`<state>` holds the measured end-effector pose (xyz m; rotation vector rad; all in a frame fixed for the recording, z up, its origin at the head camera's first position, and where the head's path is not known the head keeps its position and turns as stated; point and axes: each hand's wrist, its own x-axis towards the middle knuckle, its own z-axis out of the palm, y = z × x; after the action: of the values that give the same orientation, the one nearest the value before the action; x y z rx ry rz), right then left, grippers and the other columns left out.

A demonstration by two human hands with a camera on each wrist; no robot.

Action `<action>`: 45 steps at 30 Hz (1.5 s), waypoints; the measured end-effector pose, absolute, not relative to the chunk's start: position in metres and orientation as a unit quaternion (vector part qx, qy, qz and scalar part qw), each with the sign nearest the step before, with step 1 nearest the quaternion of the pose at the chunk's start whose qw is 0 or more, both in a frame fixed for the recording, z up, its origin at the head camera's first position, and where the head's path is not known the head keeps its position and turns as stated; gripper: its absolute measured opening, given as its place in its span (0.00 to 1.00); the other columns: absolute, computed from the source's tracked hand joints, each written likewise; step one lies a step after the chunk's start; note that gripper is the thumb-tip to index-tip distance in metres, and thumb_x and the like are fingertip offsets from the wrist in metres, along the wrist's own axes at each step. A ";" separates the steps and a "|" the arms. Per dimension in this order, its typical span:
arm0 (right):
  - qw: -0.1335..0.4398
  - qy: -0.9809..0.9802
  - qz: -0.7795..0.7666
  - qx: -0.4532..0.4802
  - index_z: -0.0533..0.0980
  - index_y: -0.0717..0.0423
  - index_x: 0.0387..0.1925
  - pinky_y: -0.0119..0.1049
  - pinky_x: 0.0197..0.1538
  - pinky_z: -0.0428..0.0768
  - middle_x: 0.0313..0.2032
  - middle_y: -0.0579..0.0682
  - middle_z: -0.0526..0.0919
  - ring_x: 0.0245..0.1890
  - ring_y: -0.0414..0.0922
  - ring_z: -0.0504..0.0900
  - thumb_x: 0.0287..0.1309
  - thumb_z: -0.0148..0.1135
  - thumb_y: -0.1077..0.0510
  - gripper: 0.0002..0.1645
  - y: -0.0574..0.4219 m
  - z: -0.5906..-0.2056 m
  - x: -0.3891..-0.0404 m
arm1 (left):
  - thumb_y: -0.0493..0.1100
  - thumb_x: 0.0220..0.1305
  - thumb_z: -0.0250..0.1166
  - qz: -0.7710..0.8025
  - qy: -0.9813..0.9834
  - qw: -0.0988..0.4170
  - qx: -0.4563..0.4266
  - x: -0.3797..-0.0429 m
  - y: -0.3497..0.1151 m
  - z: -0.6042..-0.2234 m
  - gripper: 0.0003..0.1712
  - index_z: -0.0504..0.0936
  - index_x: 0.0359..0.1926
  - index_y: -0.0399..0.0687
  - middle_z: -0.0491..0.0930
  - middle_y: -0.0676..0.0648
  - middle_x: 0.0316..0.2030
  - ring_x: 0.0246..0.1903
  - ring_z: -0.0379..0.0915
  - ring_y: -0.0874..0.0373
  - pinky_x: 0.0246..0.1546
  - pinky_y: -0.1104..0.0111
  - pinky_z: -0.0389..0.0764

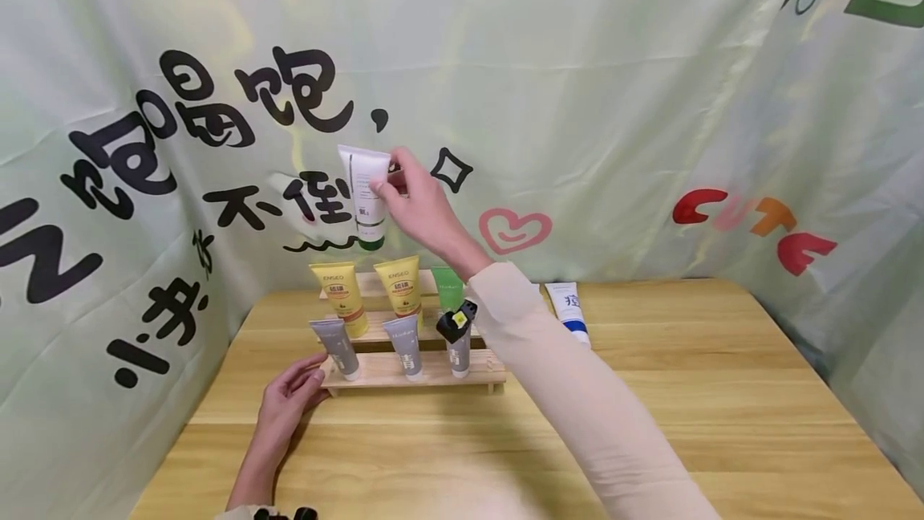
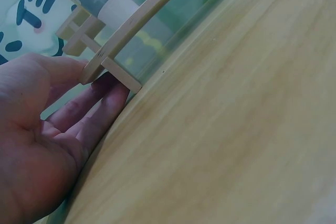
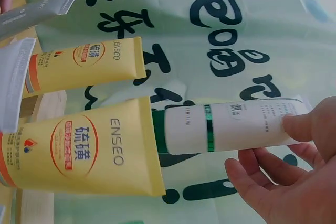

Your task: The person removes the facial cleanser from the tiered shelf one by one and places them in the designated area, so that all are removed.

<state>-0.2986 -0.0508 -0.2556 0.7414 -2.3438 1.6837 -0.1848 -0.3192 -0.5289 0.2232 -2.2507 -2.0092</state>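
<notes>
High in front of the backdrop, my right hand [image 1: 422,203] pinches a white squeeze tube [image 1: 366,199] between thumb and fingers, its green cap downward. In the right wrist view this tube [image 3: 231,127] shows beyond a yellow tube [image 3: 89,153], whose crimped end overlaps its cap. Below stands a stepped wooden rack [image 1: 433,371]. My left hand [image 1: 289,400] grips the rack's left front end, fingers reaching under the board in the left wrist view. Grey tubes [image 1: 404,347] line the front step; two yellow tubes [image 1: 339,299] and a green tube [image 1: 449,287] stand behind.
Right of the rack, a white tube with a blue band [image 1: 569,311] stands on the wooden table [image 1: 693,392], near another white item mostly hidden by my right sleeve [image 1: 570,400]. A printed fabric backdrop [image 1: 613,103] encloses the table's back and sides.
</notes>
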 end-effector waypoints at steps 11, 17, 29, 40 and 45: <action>0.079 -0.705 0.640 0.294 0.61 0.54 0.63 0.47 0.52 0.87 0.50 0.59 0.77 0.49 0.52 0.83 0.81 0.46 0.57 0.16 -0.022 -0.251 -0.286 | 0.44 0.75 0.64 -0.658 -0.747 0.065 0.077 -0.186 -0.320 -0.529 0.26 0.74 0.67 0.34 0.83 0.58 0.46 0.44 0.82 0.64 0.46 0.68 0.87; 0.091 -0.671 0.672 0.299 0.59 0.55 0.65 0.53 0.47 0.88 0.52 0.62 0.77 0.50 0.55 0.81 0.81 0.44 0.56 0.18 -0.001 -0.253 -0.279 | 0.44 0.75 0.64 -0.657 -0.747 0.066 0.073 -0.186 -0.320 -0.530 0.26 0.74 0.67 0.35 0.84 0.51 0.48 0.44 0.82 0.64 0.47 0.68 0.87; 0.092 -0.679 0.685 0.247 0.59 0.51 0.66 0.40 0.33 0.80 0.39 0.61 0.78 0.32 0.52 0.78 0.83 0.38 0.48 0.20 0.030 -0.282 -0.268 | 0.44 0.75 0.64 -0.660 -0.745 0.063 0.074 -0.186 -0.319 -0.528 0.27 0.73 0.67 0.34 0.83 0.56 0.47 0.44 0.81 0.64 0.47 0.68 0.87; 0.067 -0.692 0.695 0.183 0.62 0.48 0.64 0.34 0.23 0.76 0.34 0.59 0.71 0.24 0.49 0.74 0.82 0.36 0.45 0.20 0.050 -0.307 -0.258 | 0.43 0.74 0.64 -0.663 -0.742 0.070 0.075 -0.187 -0.320 -0.531 0.26 0.74 0.67 0.35 0.83 0.54 0.49 0.45 0.82 0.64 0.47 0.68 0.87; 0.035 -0.693 0.706 0.141 0.60 0.53 0.67 0.36 0.32 0.77 0.48 0.58 0.72 0.32 0.51 0.74 0.75 0.36 0.55 0.23 0.059 -0.316 -0.255 | 0.45 0.75 0.64 -0.661 -0.744 0.066 0.072 -0.188 -0.320 -0.531 0.27 0.74 0.68 0.35 0.82 0.53 0.52 0.46 0.81 0.64 0.48 0.67 0.87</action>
<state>-0.2550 0.0586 -0.3161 0.4320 -2.1292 2.1711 -0.1875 -0.3204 -0.5307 0.2185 -2.2428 -1.9938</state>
